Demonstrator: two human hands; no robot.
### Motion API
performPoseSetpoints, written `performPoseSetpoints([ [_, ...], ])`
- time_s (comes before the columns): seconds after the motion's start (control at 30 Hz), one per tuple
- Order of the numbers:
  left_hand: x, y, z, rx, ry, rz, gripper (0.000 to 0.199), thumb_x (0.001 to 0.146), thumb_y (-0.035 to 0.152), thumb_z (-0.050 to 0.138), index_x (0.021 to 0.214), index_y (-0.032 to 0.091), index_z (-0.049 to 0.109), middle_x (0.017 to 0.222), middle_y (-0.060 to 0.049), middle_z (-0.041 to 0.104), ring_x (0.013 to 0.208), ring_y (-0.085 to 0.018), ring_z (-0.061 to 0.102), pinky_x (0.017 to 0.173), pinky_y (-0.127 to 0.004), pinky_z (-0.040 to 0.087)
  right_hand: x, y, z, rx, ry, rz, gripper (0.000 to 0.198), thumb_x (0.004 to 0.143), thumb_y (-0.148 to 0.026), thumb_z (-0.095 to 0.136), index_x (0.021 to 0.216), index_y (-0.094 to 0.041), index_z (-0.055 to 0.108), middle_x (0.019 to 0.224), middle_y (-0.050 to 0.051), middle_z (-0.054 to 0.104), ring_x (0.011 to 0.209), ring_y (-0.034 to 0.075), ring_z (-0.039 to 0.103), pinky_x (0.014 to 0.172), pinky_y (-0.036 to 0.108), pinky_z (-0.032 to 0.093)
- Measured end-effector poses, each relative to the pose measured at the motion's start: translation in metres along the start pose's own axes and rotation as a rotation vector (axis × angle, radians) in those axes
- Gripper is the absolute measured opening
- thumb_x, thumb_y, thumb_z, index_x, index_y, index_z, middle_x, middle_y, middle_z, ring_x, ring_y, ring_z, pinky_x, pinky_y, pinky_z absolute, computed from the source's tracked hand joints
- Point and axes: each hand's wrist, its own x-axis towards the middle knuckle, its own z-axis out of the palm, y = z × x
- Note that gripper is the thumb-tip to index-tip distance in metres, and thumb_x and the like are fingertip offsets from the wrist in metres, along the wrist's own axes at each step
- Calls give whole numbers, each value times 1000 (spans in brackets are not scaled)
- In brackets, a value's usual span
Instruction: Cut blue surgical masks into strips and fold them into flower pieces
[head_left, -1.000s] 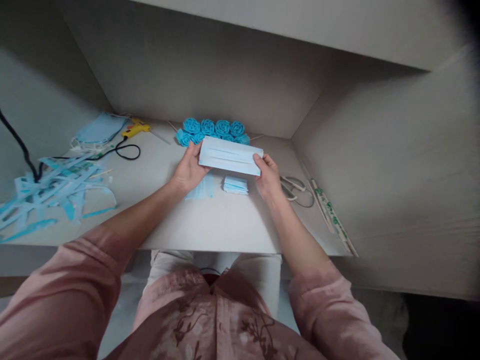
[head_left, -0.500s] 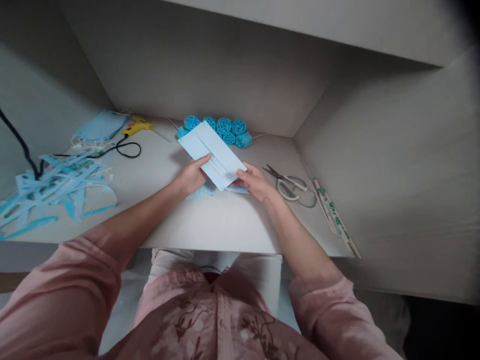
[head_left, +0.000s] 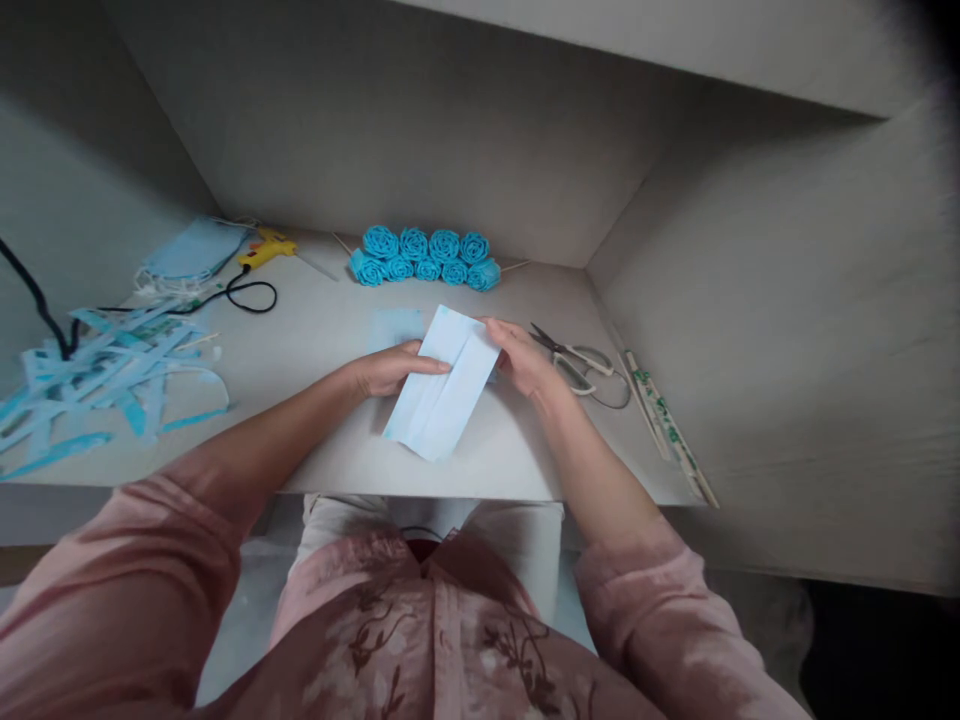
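Observation:
Above the middle of the table, both hands hold a pale blue, pleated face mask piece, tilted with its lower end toward me; no ear loops show on it. My left hand grips its left edge, thumb lying across the pleats and fingers underneath. At the upper right corner my right hand pinches the sheet, its other fingers partly hidden. Another light blue piece lies flat on the table behind my left hand. Beyond it sit several bright blue rolled roses in two rows.
Scissors lie right of my right hand, beside wrapped sticks. At left are a heap of cut blue strips, a stack of face masks and a yellow glue gun with a black cord. Walls enclose the table.
The mask piece has come down toward me and turned, so its lower end now points to the lower left. The roses behind it and the flat blue piece are now uncovered.

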Motion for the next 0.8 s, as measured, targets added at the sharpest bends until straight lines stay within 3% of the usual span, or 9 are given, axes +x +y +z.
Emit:
performPoseSetpoints([
  [0.13,0,-1,-3,-4,-64,-20,31,65,36,83,88,17,77,85,-12,77,67,-24,72,60,-32,58,2,2,-4,-111,32,-18,39,62,-53,81,75,-18,69,66,-2,63,58,10,51,57,24,40],
  [0.23,2,-2,-8,22,-17,-23,28,62,36,85,78,15,76,72,-12,75,54,-20,66,48,-29,52,8,3,-11,-64,237,-87,37,63,-53,79,73,-20,64,64,-3,58,58,10,49,56,24,39],
  [0.33,6,0,-10,-10,97,50,29,61,35,85,74,13,73,62,-8,70,47,-16,58,42,-27,45,16,4,-23,18,427,-155,38,66,-54,75,78,-22,60,68,-2,58,64,13,53,60,26,42],
  [0.4,10,1,-11,-91,244,172,32,61,35,85,79,13,72,66,-6,70,51,-16,60,48,-28,49,19,4,-28,54,490,-185,40,65,-55,75,80,-22,58,71,-2,59,67,14,55,61,27,44],
  [0.57,20,1,-16,-137,566,416,37,66,38,81,92,15,71,84,-6,74,74,-19,67,69,-31,54,17,4,-28,92,448,-189,39,63,-50,78,83,-22,59,75,-2,61,66,12,53,58,24,44],
  [0.7,21,-2,-18,-32,639,494,35,69,42,79,91,15,72,82,-5,74,74,-18,66,67,-28,50,15,4,-23,42,410,-184,38,71,-56,71,82,-22,58,76,-1,60,66,12,53,57,24,44],
  [0.8,20,-1,-16,34,654,537,33,69,43,79,87,16,72,75,-3,71,67,-15,61,61,-25,45,16,7,-24,-83,495,-235,43,76,-62,64,70,-21,50,66,-3,50,60,10,46,55,24,38],
])
